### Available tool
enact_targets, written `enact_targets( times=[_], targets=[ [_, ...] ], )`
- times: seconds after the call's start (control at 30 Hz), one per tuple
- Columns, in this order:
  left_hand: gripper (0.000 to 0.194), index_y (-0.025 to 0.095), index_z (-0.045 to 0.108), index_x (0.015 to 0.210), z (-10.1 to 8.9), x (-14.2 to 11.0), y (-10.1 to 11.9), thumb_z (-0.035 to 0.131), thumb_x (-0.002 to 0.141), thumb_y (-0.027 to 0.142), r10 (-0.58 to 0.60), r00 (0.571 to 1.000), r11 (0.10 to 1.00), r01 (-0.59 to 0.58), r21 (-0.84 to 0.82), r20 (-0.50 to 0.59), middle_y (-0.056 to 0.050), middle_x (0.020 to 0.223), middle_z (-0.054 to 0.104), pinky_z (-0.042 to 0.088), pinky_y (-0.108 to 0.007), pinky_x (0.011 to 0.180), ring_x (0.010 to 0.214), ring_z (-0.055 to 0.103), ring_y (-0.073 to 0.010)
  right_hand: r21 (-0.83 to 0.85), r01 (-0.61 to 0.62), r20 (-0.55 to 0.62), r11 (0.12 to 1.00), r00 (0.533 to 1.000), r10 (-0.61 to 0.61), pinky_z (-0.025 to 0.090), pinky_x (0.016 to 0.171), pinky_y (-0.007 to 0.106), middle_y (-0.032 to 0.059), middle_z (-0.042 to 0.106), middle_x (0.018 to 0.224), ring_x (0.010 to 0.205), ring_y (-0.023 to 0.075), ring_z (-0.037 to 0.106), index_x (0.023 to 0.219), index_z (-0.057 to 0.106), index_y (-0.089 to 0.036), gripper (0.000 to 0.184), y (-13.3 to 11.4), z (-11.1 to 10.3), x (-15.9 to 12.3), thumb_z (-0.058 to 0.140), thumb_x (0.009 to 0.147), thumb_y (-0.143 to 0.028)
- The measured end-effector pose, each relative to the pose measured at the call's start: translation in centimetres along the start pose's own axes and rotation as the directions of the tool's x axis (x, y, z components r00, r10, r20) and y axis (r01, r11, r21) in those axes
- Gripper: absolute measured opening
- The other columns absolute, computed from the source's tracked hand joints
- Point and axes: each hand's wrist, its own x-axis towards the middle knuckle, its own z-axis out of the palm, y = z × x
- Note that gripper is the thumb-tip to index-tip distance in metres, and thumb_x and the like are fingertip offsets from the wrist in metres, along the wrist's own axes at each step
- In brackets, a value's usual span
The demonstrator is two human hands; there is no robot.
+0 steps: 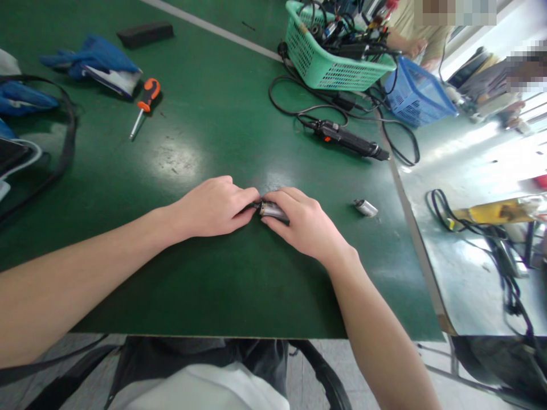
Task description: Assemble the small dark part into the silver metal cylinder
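A small silvery metal cylinder, which looks like a small electric motor (273,211), lies in my right hand (301,219), its fingers and thumb closed along its sides. My left hand (217,208) is pinched at the cylinder's left end. A small dark piece shows between the left fingertips; what it is I cannot make out. Both hands rest low over the green tabletop (205,285). Farther right on the table lies a second silvery cylinder (366,208) of similar look, apart from my hands.
An orange-black screwdriver (145,108), blue gloves (96,60) and a dark block (145,34) lie at the left back. A corded black electric screwdriver (348,139) lies before a green basket (337,71) full of tools. Beside it stands a blue basket (419,94); other people sit beyond.
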Motion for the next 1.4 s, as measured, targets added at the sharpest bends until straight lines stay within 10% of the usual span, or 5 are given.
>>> enact_targets(
  times=[1.4],
  targets=[
    [0.030, 0.019, 0.069, 0.100, 0.07, -0.05, 0.01, 0.043, 0.103, 0.035, -0.017, 1.000, 1.000, 0.017, -0.009, 0.007, -0.003, 0.072, 0.069, 0.041, -0.034, 0.067, 0.062, 0.061, -0.0197, -0.023, -0.019, 0.012, 1.000, 1.000, 0.020, 0.051, 0.092, 0.040, 0.0084, 0.071, 0.112, 0.106, 0.0268, 0.064, 0.117, 0.062, -0.021, 0.019, -0.06, -0.37, -0.11, 0.063, 0.098, -0.023]
  ],
)
